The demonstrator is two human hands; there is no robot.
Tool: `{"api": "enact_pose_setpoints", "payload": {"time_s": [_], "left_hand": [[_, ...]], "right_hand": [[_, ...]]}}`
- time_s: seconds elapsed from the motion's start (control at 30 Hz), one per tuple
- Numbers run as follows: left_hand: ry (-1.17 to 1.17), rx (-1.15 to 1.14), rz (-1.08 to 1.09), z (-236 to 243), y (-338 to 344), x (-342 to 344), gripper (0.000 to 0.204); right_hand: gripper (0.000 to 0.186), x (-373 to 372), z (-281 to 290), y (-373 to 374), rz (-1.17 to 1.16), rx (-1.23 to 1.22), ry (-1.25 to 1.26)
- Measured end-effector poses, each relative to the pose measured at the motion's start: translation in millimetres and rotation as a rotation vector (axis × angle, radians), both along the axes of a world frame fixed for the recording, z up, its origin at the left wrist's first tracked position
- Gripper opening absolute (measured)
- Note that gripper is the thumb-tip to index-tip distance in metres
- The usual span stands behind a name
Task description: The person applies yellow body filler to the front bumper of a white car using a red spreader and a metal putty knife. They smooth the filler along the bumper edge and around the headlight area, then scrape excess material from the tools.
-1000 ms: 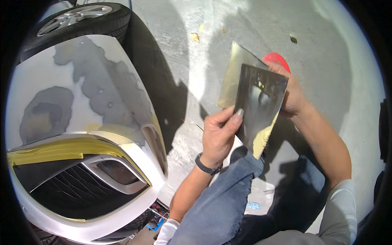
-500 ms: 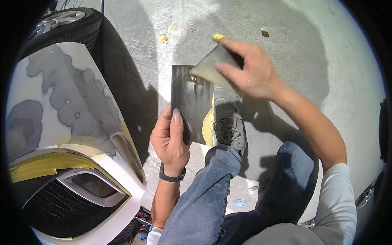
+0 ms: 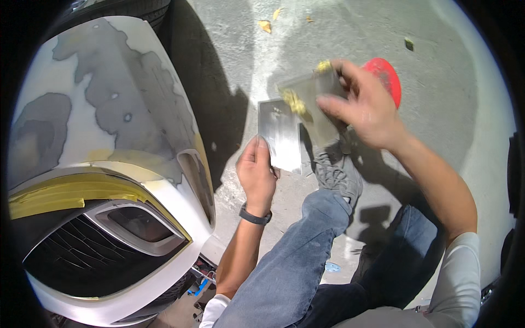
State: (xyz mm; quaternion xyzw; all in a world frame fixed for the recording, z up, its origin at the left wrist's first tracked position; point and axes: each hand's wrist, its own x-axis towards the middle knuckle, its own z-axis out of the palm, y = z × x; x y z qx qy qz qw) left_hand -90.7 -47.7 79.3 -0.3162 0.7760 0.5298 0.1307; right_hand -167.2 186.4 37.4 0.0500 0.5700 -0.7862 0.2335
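Note:
My left hand (image 3: 256, 177) grips a metal plate (image 3: 278, 139) by its lower left, thumb on its face, which shines in the light. My right hand (image 3: 366, 112), fingers curled, holds a thin translucent spreader (image 3: 303, 90), slightly blurred, just above and right of the plate. Yellow paste (image 3: 293, 103) clings to the spreader's left part and upper corner. Below them my grey shoe (image 3: 336, 180) rests on the floor. A red oval object (image 3: 389, 79) lies behind my right hand, partly hidden by it.
A white car bumper (image 3: 164, 284) and panel with grey sanded patches (image 3: 131, 98) fill the left, with yellow masking tape (image 3: 49, 199) along the grille. A tyre (image 3: 126, 11) is at upper left. Dry leaves (image 3: 265, 26) and a light blue disc (image 3: 332, 267) lie on the concrete floor.
My right hand has swung the spreader over the plate. The yellow patch along the plate's right edge no longer shows; yellow paste now sits on the spreader's left part. The red object has come back into view.

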Motion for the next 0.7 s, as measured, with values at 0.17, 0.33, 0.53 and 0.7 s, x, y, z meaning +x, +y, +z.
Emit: {"api": "enact_pose_setpoints", "payload": {"time_s": [0.17,0.33,0.53,0.7], "left_hand": [[-0.171,0.075,0.088,-14.9,-5.1,34.6,0.035],[-0.165,0.065,0.146,-9.4,-21.9,48.0,0.033],[-0.156,0.105,0.256,-4.5,-42.6,56.8,0.029],[-0.170,0.076,0.279,-9.9,-43.7,55.4,0.027]], "right_hand": [[0.024,-49.9,-4.3,-82.5,-0.155,-0.197,0.258],[0.020,-90.5,-4.0,-161.0,-0.542,0.009,0.819],[0.018,-76.4,11.4,-184.7,-0.665,-0.011,0.791],[0.021,-56.7,9.9,-163.2,-0.596,-0.092,0.829]]}}
